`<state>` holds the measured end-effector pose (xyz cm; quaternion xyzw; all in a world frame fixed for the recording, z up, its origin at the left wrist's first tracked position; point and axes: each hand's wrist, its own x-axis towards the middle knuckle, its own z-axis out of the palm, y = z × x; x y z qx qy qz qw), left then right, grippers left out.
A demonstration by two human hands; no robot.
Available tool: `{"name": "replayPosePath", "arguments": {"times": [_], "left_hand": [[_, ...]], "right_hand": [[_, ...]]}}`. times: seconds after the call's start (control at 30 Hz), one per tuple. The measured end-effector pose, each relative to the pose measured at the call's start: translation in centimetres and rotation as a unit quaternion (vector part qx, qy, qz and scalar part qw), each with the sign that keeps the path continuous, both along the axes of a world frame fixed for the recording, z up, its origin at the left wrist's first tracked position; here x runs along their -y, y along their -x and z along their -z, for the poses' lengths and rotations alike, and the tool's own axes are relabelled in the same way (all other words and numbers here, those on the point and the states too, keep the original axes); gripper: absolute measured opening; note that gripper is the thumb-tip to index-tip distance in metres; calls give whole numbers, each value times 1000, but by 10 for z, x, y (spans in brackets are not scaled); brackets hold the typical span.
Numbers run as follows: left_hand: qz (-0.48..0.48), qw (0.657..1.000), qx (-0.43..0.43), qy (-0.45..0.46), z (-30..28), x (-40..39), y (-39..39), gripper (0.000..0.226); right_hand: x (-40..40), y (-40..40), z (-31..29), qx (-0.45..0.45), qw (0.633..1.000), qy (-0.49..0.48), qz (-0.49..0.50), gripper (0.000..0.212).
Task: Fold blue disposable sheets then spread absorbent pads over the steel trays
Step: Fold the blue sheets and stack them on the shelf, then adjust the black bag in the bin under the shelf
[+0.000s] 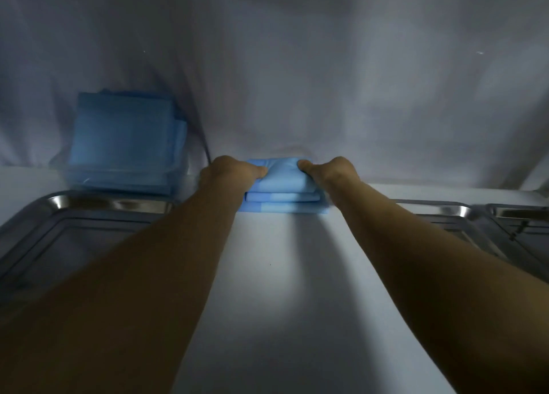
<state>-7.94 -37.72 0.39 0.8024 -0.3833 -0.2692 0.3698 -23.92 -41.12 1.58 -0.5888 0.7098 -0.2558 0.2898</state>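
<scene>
Both hands, left (228, 172) and right (329, 170), are gripping a folded sheet (282, 182) onto the pile; trays (89, 205) are seemingly lying bare, pads unspread

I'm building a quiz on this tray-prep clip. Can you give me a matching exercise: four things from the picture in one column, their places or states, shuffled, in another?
Things
1. folded blue sheets
2. blue stack
3. large steel tray
4. two smaller steel trays

Places or states
A. at the table's right edge, side by side
B. at the table's left edge, uncovered
C. far left, propped against the white backdrop
D. in the middle, in the grip of the left hand and the right hand

Pairs: 1-D, 2-C, 3-B, 4-A
</scene>
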Motion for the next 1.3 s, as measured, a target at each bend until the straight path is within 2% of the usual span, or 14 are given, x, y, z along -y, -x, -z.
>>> {"name": "replayPosePath", "arguments": {"times": [0.07,0.13,0.33,0.43,0.53,0.67,0.83,0.93,1.0,1.07,1.3], "left_hand": [[20,999,-41,0,3,2,-3,74],[43,997,-57,4,4,3,-1,67],[45,998,-50,-12,7,-9,8,53],[41,997,-66,-8,9,-25,12,51],[41,988,-151,15,12,-43,16,53],[13,978,-204,37,7,-81,25,72],[-17,983,-173,61,0,-139,31,45],[-17,980,-187,62,-2,-183,36,34],[-1,979,-198,44,-3,-210,38,23],[-1,979,-204,25,-2,-235,38,23],[-30,967,-253,20,1,-333,61,22]], "right_hand": [[-1,0,-3,57,997,-59,1,69],[-7,1,-8,101,989,-112,-5,64],[-28,6,-14,203,959,-196,-41,49],[-45,8,-17,219,958,-183,-40,44],[-63,10,-21,216,963,-157,-41,50],[-102,23,-25,258,953,-156,-15,34],[-164,44,-24,303,941,-150,21,36],[-204,56,-24,304,941,-144,23,35],[-227,64,-24,303,943,-139,20,41],[-249,69,-26,302,943,-135,21,50],[-341,86,-31,299,948,-107,23,57]]}}
